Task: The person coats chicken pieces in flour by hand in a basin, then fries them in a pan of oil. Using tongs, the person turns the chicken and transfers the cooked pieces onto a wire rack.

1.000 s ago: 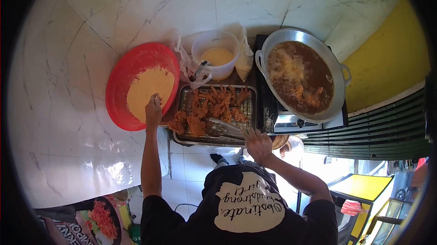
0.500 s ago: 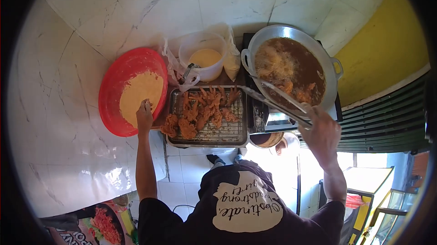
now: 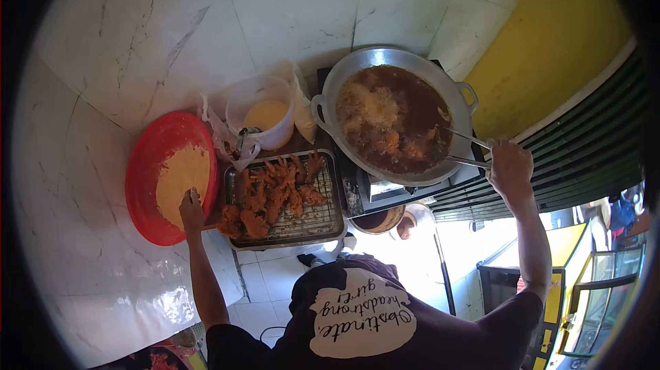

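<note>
My right hand (image 3: 510, 169) grips metal tongs (image 3: 470, 139) from the right of a large wok (image 3: 376, 58). The tongs' arms stand apart, reaching over the rim into dark, bubbling oil (image 3: 419, 95). Browned fried pieces (image 3: 405, 144) float near their tips. My left hand (image 3: 192, 210) is over the near side of a red basin (image 3: 143, 184), its fingers drawn together at the pale flour (image 3: 180, 177); whether they hold anything is hidden. Between the hands, fried chicken pieces (image 3: 275, 194), several shaped like feet, lie on a wire rack in a metal tray (image 3: 302, 229).
Behind the tray stand a clear tub (image 3: 237, 105) of pale yellow batter and a plastic bag (image 3: 303, 112) of pale powder. The wok sits on a stove (image 3: 357, 188). Below it are a pot (image 3: 380, 222) and another container (image 3: 416, 222). A tiled wall (image 3: 289, 19) rises behind.
My right hand has moved out to the right, and the tongs now enter the wok from its right side instead of crossing its front. The view has shifted and tilted; my left hand stays at the basin.
</note>
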Available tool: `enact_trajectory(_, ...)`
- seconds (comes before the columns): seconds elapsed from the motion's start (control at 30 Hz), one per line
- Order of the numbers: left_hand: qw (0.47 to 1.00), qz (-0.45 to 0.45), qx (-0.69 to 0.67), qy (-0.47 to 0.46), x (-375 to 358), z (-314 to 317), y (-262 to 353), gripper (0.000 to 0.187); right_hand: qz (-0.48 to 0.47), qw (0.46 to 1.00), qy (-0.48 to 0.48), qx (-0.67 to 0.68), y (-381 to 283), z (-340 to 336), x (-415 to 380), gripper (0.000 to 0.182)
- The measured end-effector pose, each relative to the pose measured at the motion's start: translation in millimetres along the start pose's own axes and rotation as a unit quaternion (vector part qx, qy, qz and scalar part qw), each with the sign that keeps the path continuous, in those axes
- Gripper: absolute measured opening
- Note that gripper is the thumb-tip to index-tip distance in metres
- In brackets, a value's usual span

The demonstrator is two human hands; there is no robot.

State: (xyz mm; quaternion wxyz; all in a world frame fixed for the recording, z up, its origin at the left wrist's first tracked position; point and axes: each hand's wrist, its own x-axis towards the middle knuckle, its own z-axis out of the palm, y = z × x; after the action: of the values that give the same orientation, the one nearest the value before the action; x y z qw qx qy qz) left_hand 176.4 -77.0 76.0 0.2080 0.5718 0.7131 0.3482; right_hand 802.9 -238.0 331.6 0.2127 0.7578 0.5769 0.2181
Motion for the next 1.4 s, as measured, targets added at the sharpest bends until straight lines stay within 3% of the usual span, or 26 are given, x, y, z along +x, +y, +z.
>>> enact_trajectory(0.13, 1.0, -0.002, 0.0, 0.011, -2, 0, 0, 0.037, 0.0, 1.0, -0.022, 0.002, -4, 11, 11, 0.035)
enact_trajectory(0.23, 0.999, 0.017, 0.03, 0.011, -1, 1, -6, 0.041, -0.025, 0.999, 0.008, 0.022, 3, -7, 6, 0.022)
enact_trajectory(0.33, 0.999, 0.016, 0.039, 0.01, -2, 0, -2, 0.041, -0.034, 0.998, -0.053, 0.033, -2, -29, -1, 0.023)
enact_trajectory(0.57, 0.999, 0.01, 0.044, 0.018, -1, 0, 2, 0.041, -0.04, 0.992, -0.109, 0.048, -38, 1, -7, 0.034)
enact_trajectory(0.73, 0.999, 0.003, 0.042, 0.014, -4, -3, 13, 0.041, 0.033, 0.995, -0.038, 0.091, -51, 33, -19, 0.049)
enact_trajectory(0.87, 0.999, -0.015, 0.034, 0.01, -6, -1, 13, 0.038, 0.029, 0.996, 0.003, 0.09, -57, 59, -13, 0.047)
enact_trajectory(0.93, 0.999, -0.014, 0.033, 0.022, -1, 0, 14, 0.038, 0.006, 0.993, 0.076, 0.094, -58, 62, -7, 0.046)
enact_trajectory(1.1, 0.999, -0.006, 0.03, 0.024, -7, -1, 13, 0.037, 0.033, 0.986, 0.001, 0.165, -32, 49, 5, 0.038)
enact_trajectory(1.17, 0.999, -0.01, 0.038, 0.014, -6, -3, 11, 0.04, 0.087, 0.956, -0.079, 0.267, -18, 53, 7, 0.04)
enact_trajectory(1.3, 0.999, -0.012, 0.039, 0.001, -7, -5, 15, 0.042, 0.048, 0.898, -0.093, 0.428, 16, 74, 9, 0.05)
enact_trajectory(1.33, 0.999, -0.012, 0.037, 0.002, -5, -3, 12, 0.042, 0.008, 0.871, -0.118, 0.477, 26, 71, 9, 0.045)
enact_trajectory(1.4, 0.999, 0.01, 0.037, 0.019, -4, -2, 8, 0.041, 0.034, 0.843, -0.164, 0.511, 39, 61, 6, 0.042)
